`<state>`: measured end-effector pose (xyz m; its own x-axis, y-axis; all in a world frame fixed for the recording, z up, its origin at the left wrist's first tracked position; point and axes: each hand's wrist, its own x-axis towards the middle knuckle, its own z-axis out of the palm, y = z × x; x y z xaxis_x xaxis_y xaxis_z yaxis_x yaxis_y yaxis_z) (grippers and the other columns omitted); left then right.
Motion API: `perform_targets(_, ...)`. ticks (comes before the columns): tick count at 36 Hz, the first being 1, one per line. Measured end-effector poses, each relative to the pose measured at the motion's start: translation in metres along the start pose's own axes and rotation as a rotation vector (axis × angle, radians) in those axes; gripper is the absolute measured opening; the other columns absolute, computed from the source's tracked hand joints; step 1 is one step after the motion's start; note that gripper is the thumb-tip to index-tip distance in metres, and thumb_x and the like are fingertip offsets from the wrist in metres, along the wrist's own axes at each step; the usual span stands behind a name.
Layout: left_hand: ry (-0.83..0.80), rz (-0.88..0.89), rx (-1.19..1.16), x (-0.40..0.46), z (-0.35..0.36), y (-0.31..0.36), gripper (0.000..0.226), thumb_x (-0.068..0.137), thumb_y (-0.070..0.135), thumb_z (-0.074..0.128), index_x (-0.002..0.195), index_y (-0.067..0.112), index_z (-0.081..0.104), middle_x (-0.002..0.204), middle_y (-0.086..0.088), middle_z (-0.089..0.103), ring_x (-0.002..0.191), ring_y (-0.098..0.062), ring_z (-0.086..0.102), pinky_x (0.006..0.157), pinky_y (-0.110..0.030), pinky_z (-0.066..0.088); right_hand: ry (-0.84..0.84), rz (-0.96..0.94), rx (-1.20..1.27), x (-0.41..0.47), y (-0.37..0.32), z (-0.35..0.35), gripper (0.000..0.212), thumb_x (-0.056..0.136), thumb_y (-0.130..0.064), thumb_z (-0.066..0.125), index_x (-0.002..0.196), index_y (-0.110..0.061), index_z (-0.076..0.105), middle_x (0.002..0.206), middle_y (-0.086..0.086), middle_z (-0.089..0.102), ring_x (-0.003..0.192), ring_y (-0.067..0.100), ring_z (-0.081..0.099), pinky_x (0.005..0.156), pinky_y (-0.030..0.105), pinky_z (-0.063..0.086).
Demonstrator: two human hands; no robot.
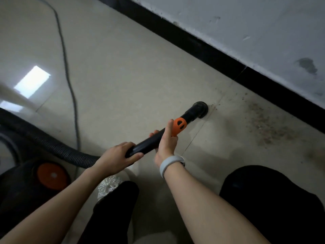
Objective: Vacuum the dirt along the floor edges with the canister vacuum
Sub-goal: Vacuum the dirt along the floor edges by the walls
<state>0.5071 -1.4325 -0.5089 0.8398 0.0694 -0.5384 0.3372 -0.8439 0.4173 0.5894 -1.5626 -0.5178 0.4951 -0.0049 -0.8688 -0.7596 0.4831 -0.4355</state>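
The person holds a black wand (149,143) in both hands, angled down toward the floor (123,76). The left hand (117,158) is wrapped round the wand's rear end, where the ribbed hose (52,147) joins it. The right hand (166,143) grips the wand farther forward, thumb up against an orange collar (179,126); a pale band (171,163) sits on that wrist. The nozzle (200,109) at the wand's tip rests on the tiled floor, just beside a few specks at a tile joint. A wider patch of dirt (267,125) lies to the right of the nozzle, close to the black baseboard (211,50) under a scuffed wall (246,23). The hose curves left to the canister (26,187), which stands at the lower left with an orange disc (51,176) on top. A thin cord (68,76) trails across the floor behind it. A shoe (110,186) and dark trouser legs show at the bottom.
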Motion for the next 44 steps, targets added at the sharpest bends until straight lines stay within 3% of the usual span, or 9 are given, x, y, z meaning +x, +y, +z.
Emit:
perform_targets(6, 0.002, -0.103, -0.011, -0.015, -0.012, 0.010, 0.028, 0.091, 0.052, 0.052, 0.093, 0.025, 0.058, 0.076, 0.011, 0.058, 0.070, -0.012, 0.056, 0.060, -0.024, 0.038, 0.037, 0.012, 0.059, 0.007, -0.024, 0.002, 0.040, 0.094, -0.040, 0.057, 0.118, -0.010, 0.045, 0.099, 0.013, 0.054, 0.089, 0.033, 0.065, 0.076, 0.038, 0.060)
perform_targets(11, -0.060, -0.166, 0.042, -0.005, -0.009, 0.018, 0.038, 0.090, 0.058, 0.046, 0.087, 0.022, 0.056, 0.074, 0.003, 0.064, 0.069, -0.017, 0.060, 0.067, -0.035, 0.047, -0.033, 0.082, 0.089, 0.021, -0.032, -0.003, 0.027, 0.095, -0.035, 0.057, 0.105, -0.012, 0.047, 0.085, 0.009, 0.048, 0.054, 0.022, 0.057, 0.066, 0.038, 0.058)
perform_targets(16, 0.017, -0.185, 0.061, 0.013, 0.002, 0.029, 0.049, 0.093, 0.062, 0.035, 0.086, 0.018, 0.055, 0.074, -0.003, 0.062, 0.067, -0.021, 0.058, 0.057, -0.032, 0.040, -0.087, 0.070, 0.067, 0.032, -0.024, -0.004, 0.021, 0.095, -0.028, 0.057, 0.101, -0.010, 0.049, 0.075, 0.007, 0.051, 0.053, 0.019, 0.058, 0.078, 0.041, 0.057)
perform_targets(22, 0.091, -0.111, 0.065, 0.011, 0.023, 0.014, 0.048, 0.093, 0.060, 0.032, 0.082, 0.019, 0.053, 0.076, -0.004, 0.067, 0.068, -0.021, 0.060, 0.063, -0.034, 0.044, -0.055, 0.011, 0.075, 0.043, -0.027, -0.006, 0.021, 0.093, -0.024, 0.057, 0.096, -0.006, 0.048, 0.070, 0.009, 0.052, 0.049, 0.019, 0.054, 0.055, 0.031, 0.053)
perform_targets(26, 0.092, -0.073, 0.078, 0.006, 0.033, 0.006, 0.076, 0.072, 0.081, 0.015, 0.080, 0.017, 0.055, 0.070, -0.003, 0.065, 0.065, -0.022, 0.060, 0.064, -0.035, 0.046, -0.006, 0.006, 0.046, 0.045, -0.027, -0.012, 0.029, 0.097, -0.033, 0.055, 0.095, -0.004, 0.049, 0.065, 0.008, 0.050, 0.047, 0.018, 0.052, 0.048, 0.026, 0.048)
perform_targets(29, -0.008, -0.074, 0.080, 0.002, 0.032, 0.002, 0.083, 0.074, 0.087, 0.014, 0.080, 0.018, 0.059, 0.066, 0.002, 0.065, 0.064, -0.017, 0.062, 0.066, -0.033, 0.049, 0.013, 0.001, 0.033, 0.038, -0.013, -0.016, 0.030, 0.098, -0.034, 0.052, 0.093, -0.005, 0.049, 0.062, 0.006, 0.047, 0.046, 0.017, 0.050, 0.048, 0.025, 0.048)
perform_targets(34, -0.252, -0.140, -0.055, -0.013, 0.021, -0.018, 0.060, 0.079, 0.073, 0.037, 0.077, 0.018, 0.062, 0.062, 0.002, 0.068, 0.054, -0.010, 0.062, 0.063, -0.026, 0.048, 0.027, 0.041, 0.061, 0.022, 0.017, -0.016, 0.028, 0.097, -0.034, 0.052, 0.099, -0.006, 0.048, 0.062, 0.005, 0.046, 0.047, 0.017, 0.050, 0.048, 0.026, 0.047)
perform_targets(38, -0.283, -0.117, -0.038, -0.024, 0.024, -0.028, 0.061, 0.074, 0.076, 0.033, 0.073, 0.021, 0.059, 0.058, 0.003, 0.067, 0.052, -0.007, 0.059, 0.067, -0.028, 0.049, 0.071, 0.025, 0.071, 0.011, 0.034, -0.023, 0.033, 0.098, -0.035, 0.050, 0.111, -0.005, 0.051, 0.057, 0.003, 0.047, 0.042, 0.015, 0.051, 0.047, 0.025, 0.047)
perform_targets(44, -0.349, -0.020, 0.192, -0.025, 0.034, -0.010, 0.054, 0.082, 0.074, 0.038, 0.082, 0.025, 0.061, 0.062, 0.005, 0.065, 0.064, -0.008, 0.063, 0.069, -0.027, 0.048, 0.181, 0.013, 0.209, -0.005, 0.039, -0.067, 0.027, 0.099, -0.033, 0.050, 0.100, -0.006, 0.049, 0.056, 0.003, 0.048, 0.041, 0.016, 0.048, 0.048, 0.026, 0.046)
